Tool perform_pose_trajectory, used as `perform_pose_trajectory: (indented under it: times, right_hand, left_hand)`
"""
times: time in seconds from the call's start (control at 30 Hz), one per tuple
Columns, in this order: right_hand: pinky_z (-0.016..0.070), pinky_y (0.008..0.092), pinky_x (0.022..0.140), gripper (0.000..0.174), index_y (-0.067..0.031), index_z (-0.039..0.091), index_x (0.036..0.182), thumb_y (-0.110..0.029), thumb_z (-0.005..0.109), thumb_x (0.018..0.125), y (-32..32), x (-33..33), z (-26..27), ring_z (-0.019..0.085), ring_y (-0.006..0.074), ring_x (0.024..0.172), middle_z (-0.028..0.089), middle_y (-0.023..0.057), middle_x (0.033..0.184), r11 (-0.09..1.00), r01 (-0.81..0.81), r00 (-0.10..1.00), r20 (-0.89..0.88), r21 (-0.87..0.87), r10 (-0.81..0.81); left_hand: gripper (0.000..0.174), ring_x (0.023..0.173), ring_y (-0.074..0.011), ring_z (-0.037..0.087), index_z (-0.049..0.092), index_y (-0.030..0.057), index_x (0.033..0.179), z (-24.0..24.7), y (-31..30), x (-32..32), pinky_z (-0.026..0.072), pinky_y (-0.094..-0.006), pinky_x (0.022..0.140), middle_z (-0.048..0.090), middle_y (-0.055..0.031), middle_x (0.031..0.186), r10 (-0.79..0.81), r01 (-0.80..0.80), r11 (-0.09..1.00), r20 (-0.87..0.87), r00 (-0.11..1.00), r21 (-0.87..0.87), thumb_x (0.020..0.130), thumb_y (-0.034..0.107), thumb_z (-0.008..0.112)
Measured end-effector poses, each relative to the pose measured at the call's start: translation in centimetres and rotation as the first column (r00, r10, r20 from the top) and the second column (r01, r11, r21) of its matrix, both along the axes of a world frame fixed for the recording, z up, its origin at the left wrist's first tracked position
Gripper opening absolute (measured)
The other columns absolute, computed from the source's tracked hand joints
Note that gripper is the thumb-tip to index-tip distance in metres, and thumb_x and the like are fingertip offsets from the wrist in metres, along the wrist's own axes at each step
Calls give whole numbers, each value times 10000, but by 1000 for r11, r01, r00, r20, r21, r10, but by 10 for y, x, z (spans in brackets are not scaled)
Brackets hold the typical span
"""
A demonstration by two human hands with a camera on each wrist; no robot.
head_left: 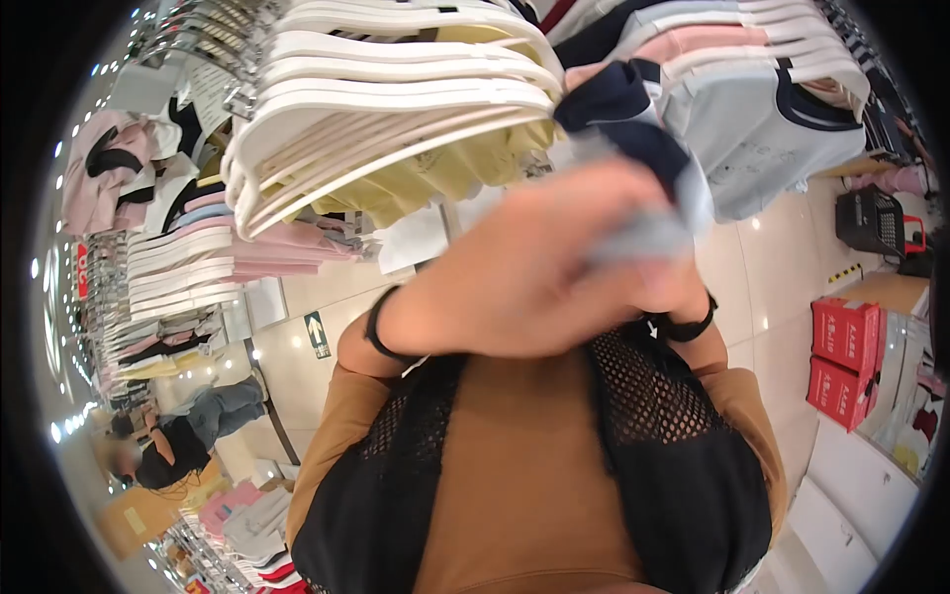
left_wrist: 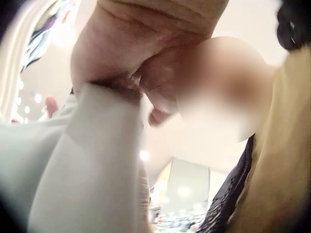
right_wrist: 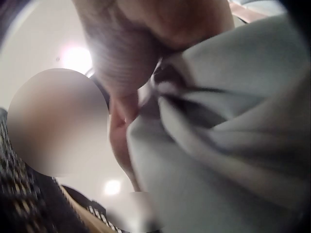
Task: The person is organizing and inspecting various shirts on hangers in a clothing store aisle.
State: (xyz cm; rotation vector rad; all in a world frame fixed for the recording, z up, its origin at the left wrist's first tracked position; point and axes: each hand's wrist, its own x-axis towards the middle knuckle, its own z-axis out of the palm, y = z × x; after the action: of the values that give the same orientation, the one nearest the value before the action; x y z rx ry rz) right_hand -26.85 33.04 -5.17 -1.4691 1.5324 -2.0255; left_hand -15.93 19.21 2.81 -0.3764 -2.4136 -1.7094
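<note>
Both of my hands are raised close to the head camera and bunch up a pale grey garment (head_left: 648,236) with a navy collar part (head_left: 618,114). My left hand (head_left: 534,262), blurred and large, grips the grey cloth from the left, with a black band on its wrist. My right hand (head_left: 685,285) sits partly hidden behind it and holds the same cloth. In the left wrist view my left hand (left_wrist: 126,63) has its fingers curled into the pale fabric (left_wrist: 87,165). The right wrist view shows my right hand (right_wrist: 131,58) clutching folds of the grey fabric (right_wrist: 223,145).
A rail of white hangers with yellow tops (head_left: 396,109) hangs above left, with grey and pink tops (head_left: 762,139) above right. More racks of clothes (head_left: 178,277) line the left. A black basket (head_left: 876,223) and red boxes (head_left: 846,361) stand at right. Another person (head_left: 168,445) crouches lower left.
</note>
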Motion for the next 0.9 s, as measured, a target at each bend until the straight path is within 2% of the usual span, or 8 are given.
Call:
perform_pose_trajectory:
  times: [0.03, 0.07, 0.23, 0.33, 0.53, 0.7, 0.83, 0.9]
  right_hand:
    - [350, 369, 1050, 754, 7, 467, 1331, -268, 796, 711, -6, -4, -1, 405, 257, 1316, 336, 179, 1480, 989, 147, 948, -283, -14, -145]
    - [432, 347, 957, 587, -14, 550, 1229, -208, 774, 722, -4, -1, 2, 528, 219, 1166, 522, 162, 1311, 987, 99, 990, -108, 124, -86]
    - [469, 261, 822, 321, -33, 542, 966, -61, 762, 735, 2, 15, 32, 579, 115, 915, 618, 46, 995, 975, 161, 964, 188, 151, -188]
    - [486, 277, 731, 319, -84, 467, 891, -137, 762, 780, 13, 12, 36, 569, 155, 823, 587, 95, 916, 995, 99, 954, 284, 3, -96]
    - [487, 287, 715, 281, -76, 477, 872, -186, 723, 790, 56, -46, 54, 574, 189, 783, 591, 152, 895, 975, -19, 1000, 20, -221, 24]
    - [488, 294, 702, 265, -69, 486, 856, -227, 690, 798, 68, -86, 73, 578, 217, 750, 595, 199, 877, 958, -152, 974, -203, -241, 103]
    - [489, 300, 691, 263, -64, 493, 843, -260, 664, 805, 64, -99, 82, 582, 239, 723, 597, 237, 862, 958, -204, 942, -309, -204, 134]
    - [502, 317, 673, 241, -57, 541, 852, -256, 667, 802, 52, -92, 86, 604, 264, 724, 612, 275, 890, 957, -223, 931, -333, -188, 151]
  left_hand:
    - [403, 767, -237, 601, 591, 23, 1033, -4, 8, -4, 494, -323, 686, 597, -99, 892, -10, -126, 925, -357, 934, -357, 743, 212, 797]
    - [410, 749, -295, 569, 627, 39, 961, -6, 6, -1, 495, -337, 703, 583, -94, 884, -41, -139, 881, -366, 930, -452, 688, 263, 837]
    - [827, 1135, -326, 460, 568, 82, 1189, -47, -13, -4, 385, -463, 958, 440, -147, 1216, 237, -473, 870, -721, 651, -142, 524, 432, 911]
    - [1309, 1305, -358, 374, 173, 30, 1465, -76, -18, -9, 325, -426, 1079, 347, -217, 1411, 206, -225, 974, -373, 905, -7, 462, 348, 951]
    - [715, 1146, -199, 535, 469, -8, 1310, -121, -17, -3, 427, -335, 986, 546, -93, 1270, -100, 96, 971, 6, 995, 218, 689, 136, 792]
    - [604, 1005, -111, 548, 500, 4, 1266, -99, -35, 26, 470, -266, 863, 617, -39, 1130, -409, 197, 868, 433, 803, 455, 720, 88, 745]
    - [625, 1080, -147, 521, 471, 25, 1254, -19, -75, 76, 456, -298, 877, 558, -67, 1108, -248, 177, 955, 311, 918, 239, 708, 84, 770]
    - [537, 990, -209, 589, 547, 42, 1178, 21, -92, 104, 477, -305, 834, 574, -89, 1082, 23, -41, 963, -69, 997, -266, 690, 74, 767]
